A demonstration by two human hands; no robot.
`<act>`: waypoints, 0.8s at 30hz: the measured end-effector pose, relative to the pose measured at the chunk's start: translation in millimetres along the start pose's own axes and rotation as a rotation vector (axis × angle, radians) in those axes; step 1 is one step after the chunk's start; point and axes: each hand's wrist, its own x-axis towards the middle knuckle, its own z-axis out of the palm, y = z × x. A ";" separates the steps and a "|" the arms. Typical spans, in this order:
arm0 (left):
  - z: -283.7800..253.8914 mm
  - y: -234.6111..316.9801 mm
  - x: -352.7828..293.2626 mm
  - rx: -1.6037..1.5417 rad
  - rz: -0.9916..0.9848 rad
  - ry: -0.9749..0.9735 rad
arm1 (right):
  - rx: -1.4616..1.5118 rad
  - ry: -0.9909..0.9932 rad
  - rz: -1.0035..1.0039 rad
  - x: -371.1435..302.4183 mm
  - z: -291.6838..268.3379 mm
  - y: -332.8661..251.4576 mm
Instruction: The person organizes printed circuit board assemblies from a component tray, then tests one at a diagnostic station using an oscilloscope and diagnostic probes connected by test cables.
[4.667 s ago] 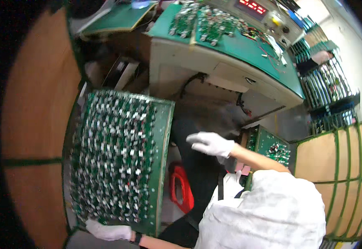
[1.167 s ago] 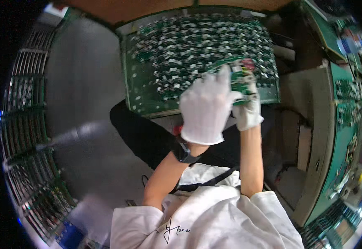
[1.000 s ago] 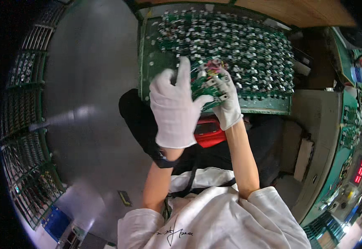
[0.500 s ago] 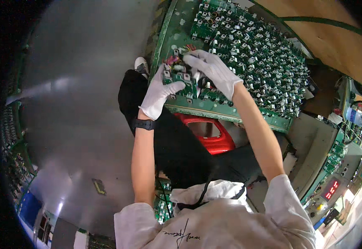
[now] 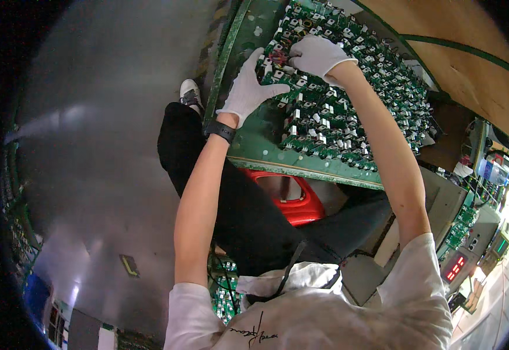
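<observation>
- a small display with red lit digits (image 5: 456, 269) sits on a grey unit at the lower right edge; a small yellowish tag (image 5: 128, 265) lies on the floor at lower left.
- a large green rack of circuit boards (image 5: 348, 111) fills the upper centre and right, and a red stool seat (image 5: 289, 195) shows just below its near edge.
- the grey floor (image 5: 103, 134) takes the left half; a brown panel with a green stripe (image 5: 470, 64) lies at upper right.
- the left hand (image 5: 248, 87), white-gloved, lies fingers spread on the rack's upper left part.
- the right hand (image 5: 316, 55), gloved too, pinches a small board with a red part (image 5: 278, 57) at the top centre — touching the rack.
- half a second earlier the hands sat lower and more to the left in the frame — the rack has since slid up and right.
</observation>
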 end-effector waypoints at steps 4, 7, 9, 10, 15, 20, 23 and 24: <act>22.0 -18.6 12.3 0.094 0.233 0.116 | -0.147 0.068 -0.005 2.8 12.5 10.9; 28.4 -4.5 11.3 0.177 0.096 0.043 | -0.233 0.130 0.006 -0.6 16.5 19.5; 22.7 -17.0 10.0 0.209 0.118 0.065 | -0.269 0.177 0.065 -1.9 9.0 -1.8; 20.2 -22.8 8.8 0.231 0.149 0.088 | -0.260 0.177 0.059 0.4 9.6 -6.6; 19.3 -11.6 7.8 0.105 -0.002 -0.064 | -0.282 0.204 0.099 -6.2 10.5 6.5; 18.0 -19.4 7.8 0.007 0.022 -0.090 | -0.242 0.287 0.113 -18.1 14.3 4.2; 8.3 -27.5 5.7 -0.219 0.043 -0.106 | -0.067 0.432 0.150 -37.3 15.3 -22.1; 8.8 -24.9 6.0 -0.404 0.024 -0.086 | 0.024 0.536 0.144 -45.0 18.0 -27.2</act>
